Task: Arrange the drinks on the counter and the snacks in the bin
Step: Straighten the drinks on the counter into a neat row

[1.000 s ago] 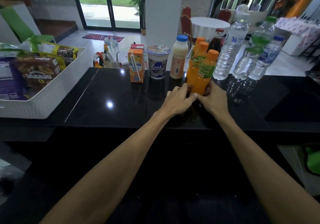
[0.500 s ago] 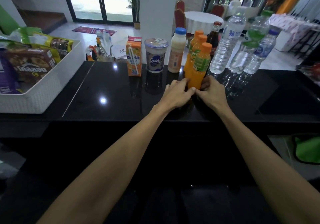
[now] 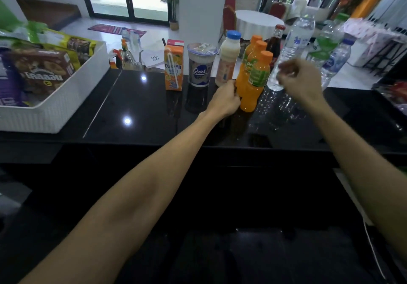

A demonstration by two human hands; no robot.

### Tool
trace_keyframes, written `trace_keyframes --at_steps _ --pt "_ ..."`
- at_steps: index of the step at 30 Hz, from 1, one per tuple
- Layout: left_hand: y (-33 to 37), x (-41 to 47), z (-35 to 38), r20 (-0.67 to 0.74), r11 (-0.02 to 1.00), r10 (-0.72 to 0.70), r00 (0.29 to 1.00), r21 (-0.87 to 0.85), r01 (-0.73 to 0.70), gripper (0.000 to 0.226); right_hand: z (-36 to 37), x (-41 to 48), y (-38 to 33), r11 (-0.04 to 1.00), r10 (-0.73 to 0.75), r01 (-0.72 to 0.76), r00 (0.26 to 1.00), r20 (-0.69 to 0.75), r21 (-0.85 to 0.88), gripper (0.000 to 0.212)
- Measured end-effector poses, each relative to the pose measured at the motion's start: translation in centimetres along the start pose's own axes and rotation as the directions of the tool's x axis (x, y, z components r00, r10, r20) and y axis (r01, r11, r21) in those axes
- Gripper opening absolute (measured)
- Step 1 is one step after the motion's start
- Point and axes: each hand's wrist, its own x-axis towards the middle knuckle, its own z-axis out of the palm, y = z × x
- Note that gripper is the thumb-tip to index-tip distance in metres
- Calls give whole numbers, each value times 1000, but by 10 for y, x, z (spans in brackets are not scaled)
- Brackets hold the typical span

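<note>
Drinks line the black counter; left hand grips an orange bottle, right hand hangs loosely curled.

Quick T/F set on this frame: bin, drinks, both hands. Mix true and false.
1. Snack packs sit in the white bin. True.
2. The orange juice carton lies on its side. False: it stands upright on the counter.
3. The left hand is at the side of the nearest orange bottle. True.
4. The right hand holds the Quick cup. False: it hovers, blurred, in front of the water bottles, apart from the cup.
5. The milk bottle has a red cap. False: the cap is blue.
</note>
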Motion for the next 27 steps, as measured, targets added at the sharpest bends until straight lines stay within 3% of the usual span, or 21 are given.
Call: trace_keyframes --at_steps 3,6,8,10,13,19,27 --pt "-1 6 3 -33 995 24 999 -97 -28 38 -31 44 -35 977 -187 183 982 -20 -110 24" --pt "-6 5 9 -10 981 -9 1000 -192 7 74 -44 77 -59 913 -242 313 932 270 -261 28" --pt "-9 5 11 -6 991 37 999 -127 -38 87 -44 92 -69 859 -199 382 862 466 -340 33" --pt "-11 5 13 -6 993 111 994 -50 -111 90 -40 102 -77 818 -149 417 819 554 -396 35" --pt "-13 5 15 1 986 165 986 8 -165 84 -31 110 -81 772 -109 453 786 609 -446 37" --pt "-17 12 16 105 979 124 987 151 -139 96 -22 117 -81 761 -66 446 775 629 -470 40" --pt "-13 9 14 107 984 114 988 127 -127 100 -16 123 -88 683 -51 500 759 649 -532 46"
